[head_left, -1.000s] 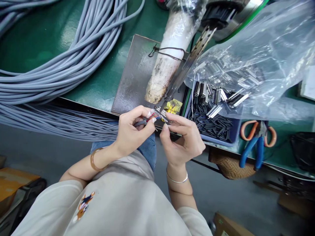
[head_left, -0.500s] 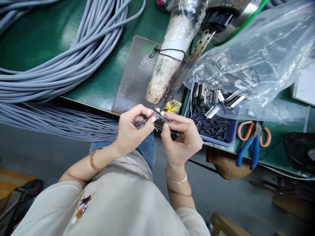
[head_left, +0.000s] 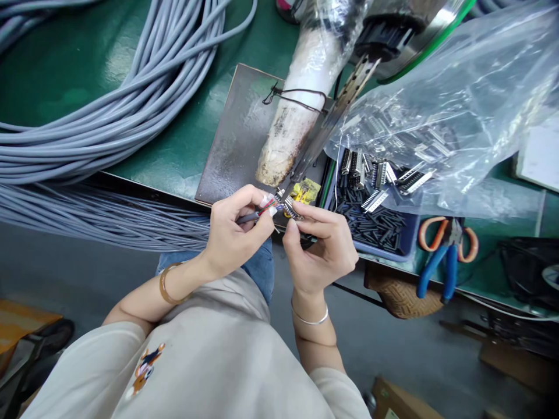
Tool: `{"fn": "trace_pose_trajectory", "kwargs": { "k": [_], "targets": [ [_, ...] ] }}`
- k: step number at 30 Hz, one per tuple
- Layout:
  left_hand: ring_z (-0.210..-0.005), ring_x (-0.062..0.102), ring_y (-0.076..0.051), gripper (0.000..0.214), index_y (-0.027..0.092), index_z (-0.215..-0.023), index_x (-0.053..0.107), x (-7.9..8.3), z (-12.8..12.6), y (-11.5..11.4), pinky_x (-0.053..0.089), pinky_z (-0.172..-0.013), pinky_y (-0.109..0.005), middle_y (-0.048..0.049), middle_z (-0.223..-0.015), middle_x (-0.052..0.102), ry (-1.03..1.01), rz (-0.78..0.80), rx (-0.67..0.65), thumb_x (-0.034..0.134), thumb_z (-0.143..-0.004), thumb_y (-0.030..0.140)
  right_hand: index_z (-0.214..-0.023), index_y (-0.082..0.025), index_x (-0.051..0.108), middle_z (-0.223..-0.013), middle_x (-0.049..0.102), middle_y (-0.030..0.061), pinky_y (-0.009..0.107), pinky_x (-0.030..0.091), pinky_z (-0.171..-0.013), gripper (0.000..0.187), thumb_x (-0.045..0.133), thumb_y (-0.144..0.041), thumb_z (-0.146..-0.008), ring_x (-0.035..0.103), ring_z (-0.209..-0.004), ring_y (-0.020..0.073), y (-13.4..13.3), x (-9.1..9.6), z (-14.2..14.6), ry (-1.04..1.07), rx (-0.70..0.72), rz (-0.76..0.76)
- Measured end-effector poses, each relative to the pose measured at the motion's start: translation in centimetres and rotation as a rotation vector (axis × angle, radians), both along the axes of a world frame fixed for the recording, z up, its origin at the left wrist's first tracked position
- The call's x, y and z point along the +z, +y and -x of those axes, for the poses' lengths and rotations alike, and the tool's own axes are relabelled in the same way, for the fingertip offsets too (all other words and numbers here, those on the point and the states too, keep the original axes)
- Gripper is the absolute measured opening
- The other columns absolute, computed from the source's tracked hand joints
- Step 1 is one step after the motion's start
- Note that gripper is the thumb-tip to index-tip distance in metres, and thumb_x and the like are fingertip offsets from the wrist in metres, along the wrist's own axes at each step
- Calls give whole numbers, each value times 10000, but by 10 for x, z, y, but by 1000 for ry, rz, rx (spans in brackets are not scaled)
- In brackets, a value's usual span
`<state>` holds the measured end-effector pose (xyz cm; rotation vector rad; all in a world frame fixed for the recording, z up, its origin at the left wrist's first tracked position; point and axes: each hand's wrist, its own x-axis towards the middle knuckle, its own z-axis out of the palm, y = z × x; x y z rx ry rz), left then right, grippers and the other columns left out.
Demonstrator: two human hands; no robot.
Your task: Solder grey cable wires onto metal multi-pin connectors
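My left hand (head_left: 238, 231) is closed on a grey cable (head_left: 248, 218), pinching it close to its stripped end, where thin coloured wires fan out. White wraps cover its thumb and index fingertips. Between thumb and fingers, my right hand (head_left: 322, 244) grips a small metal multi-pin connector (head_left: 289, 207) right beside those wires. Whether any wire touches the pins is too small to tell. Just past the hands, the soldering iron's perforated metal shaft (head_left: 329, 122) slants down beside a fume hose (head_left: 286, 131) wrapped in stained white material. A yellow sponge (head_left: 307, 191) lies behind the connector.
A blue tray (head_left: 408, 247) holds black tubing pieces and several connectors, partly under a clear plastic bag (head_left: 480, 105). Pliers (head_left: 449, 256) overhang the bench edge at right. Coiled grey cables (head_left: 166, 99) cover the left side. A dark metal plate (head_left: 231, 139) lies under the hose.
The connector has turned slightly in my right hand, and that hand has shifted a little left. My left hand keeps its grip on the cable. The whole view has drifted slightly.
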<state>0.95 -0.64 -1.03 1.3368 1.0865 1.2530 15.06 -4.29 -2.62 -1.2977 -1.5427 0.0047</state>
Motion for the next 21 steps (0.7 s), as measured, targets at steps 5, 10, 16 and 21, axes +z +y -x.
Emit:
{"fn": "trace_pose_trajectory", "kwargs": {
  "k": [5, 10, 16, 21],
  "targets": [
    [-499, 398, -33, 124, 179, -746, 588, -1, -1, 1, 317, -450, -155, 38, -680, 575, 17, -39, 1, 667, -828, 129, -886, -238, 642, -1036, 801, 13, 320, 644, -745, 175, 760, -112, -855, 767, -896, 172, 1, -1, 0, -23, -1, -4],
    [-501, 410, -35, 116, 176, -747, 598, 0, -1, 2, 318, -445, -156, 30, -703, 609, 20, -57, 0, 665, -825, 121, -897, -243, 644, -1040, 802, 12, 326, 649, -752, 175, 761, -119, -858, 769, -891, 174, 2, -2, 0, -27, 6, -12],
    [-515, 440, -39, 114, 170, -739, 608, 2, -1, 2, 345, -458, -152, 15, -724, 655, 58, -79, 22, 665, -833, 139, -918, -248, 661, -1029, 799, 6, 306, 658, -773, 180, 764, -113, -859, 766, -905, 164, 2, 0, 1, -64, -9, -17],
    [-496, 417, -28, 112, 172, -751, 618, 3, 0, 2, 294, -430, -154, 10, -774, 688, 13, -113, 20, 681, -819, 109, -931, -249, 681, -1039, 796, 8, 293, 657, -788, 198, 790, -109, -842, 764, -897, 153, 2, 4, 3, -85, -35, -20]
  ]
}}
